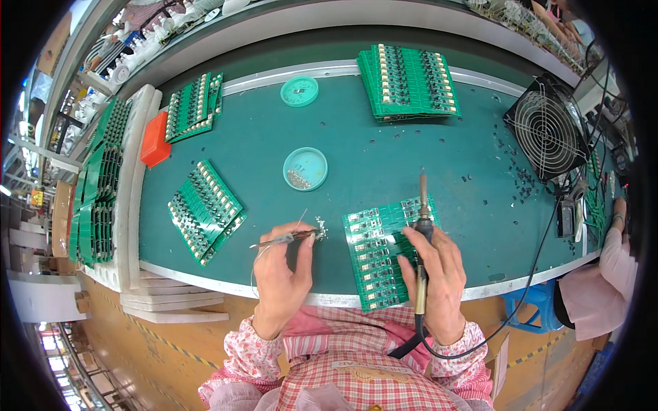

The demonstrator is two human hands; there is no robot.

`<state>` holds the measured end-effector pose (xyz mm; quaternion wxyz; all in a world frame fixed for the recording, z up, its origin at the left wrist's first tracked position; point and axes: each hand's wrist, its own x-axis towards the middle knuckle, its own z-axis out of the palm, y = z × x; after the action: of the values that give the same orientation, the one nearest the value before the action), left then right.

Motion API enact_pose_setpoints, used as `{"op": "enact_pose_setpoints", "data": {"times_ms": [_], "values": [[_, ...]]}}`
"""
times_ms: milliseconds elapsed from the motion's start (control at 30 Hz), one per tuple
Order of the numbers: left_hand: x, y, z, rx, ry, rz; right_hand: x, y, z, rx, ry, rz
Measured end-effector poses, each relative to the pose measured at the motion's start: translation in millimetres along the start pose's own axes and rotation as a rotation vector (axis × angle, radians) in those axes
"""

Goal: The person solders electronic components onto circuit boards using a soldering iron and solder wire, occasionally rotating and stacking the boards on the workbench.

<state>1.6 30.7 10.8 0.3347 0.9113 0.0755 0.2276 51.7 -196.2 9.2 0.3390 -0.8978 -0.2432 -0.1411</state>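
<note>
My left hand (282,277) is closed on a pair of tweezers (282,239), whose tips point right toward a small pile of tiny silvery parts (321,229). A thin wire, which looks like solder, also runs through that hand. My right hand (442,277) grips a soldering iron (421,274) by its dark handle, the tip pointing up and away from me. Beneath the iron, a green circuit board panel (373,257) with rows of pale components lies at the table's front edge; the right hand covers part of it.
Two round green dishes (323,170) (299,103) hold small parts. Board panels lie at left (205,211), back left (194,106) and in a stack (409,82) at back. An orange-red box (155,140), black fan (547,130), scattered black bits (524,185) and the iron's cable (531,274) flank them. Another person's sleeve (617,267) shows right.
</note>
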Motion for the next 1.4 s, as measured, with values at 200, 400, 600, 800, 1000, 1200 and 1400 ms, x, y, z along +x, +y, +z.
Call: {"op": "enact_pose_setpoints", "data": {"times_ms": [200, 400, 600, 800, 1000, 1200, 1400], "values": [[-10.4, -1.8, 1.5, -0.002, -0.030, 0.004, -6.9, 5.0, -0.1, 0.058, 0.073, 0.017], [-11.0, 1.0, 3.8, -0.030, -0.021, -0.047, -7.7, 4.2, -0.9, 0.065, 0.076, 0.037], [-10.3, 1.0, 3.6, 0.017, -0.047, -0.005, -7.5, 4.4, 0.1, 0.071, 0.073, 0.031], [-9.9, 2.1, 4.0, -0.005, -0.046, -0.002, -7.4, 4.0, -0.3, 0.065, 0.082, 0.032], [-10.5, 3.4, 3.3, 0.008, -0.014, -0.019, -7.1, 4.4, -0.1, 0.070, 0.085, 0.021], [-9.9, 3.5, 3.9, 0.020, -0.039, 0.012, -7.5, 4.7, 0.4, 0.068, 0.085, 0.030], [-11.1, 3.9, 3.9, 0.024, -0.012, 0.027, -7.2, 5.1, 0.0, 0.078, 0.087, 0.021]]}}
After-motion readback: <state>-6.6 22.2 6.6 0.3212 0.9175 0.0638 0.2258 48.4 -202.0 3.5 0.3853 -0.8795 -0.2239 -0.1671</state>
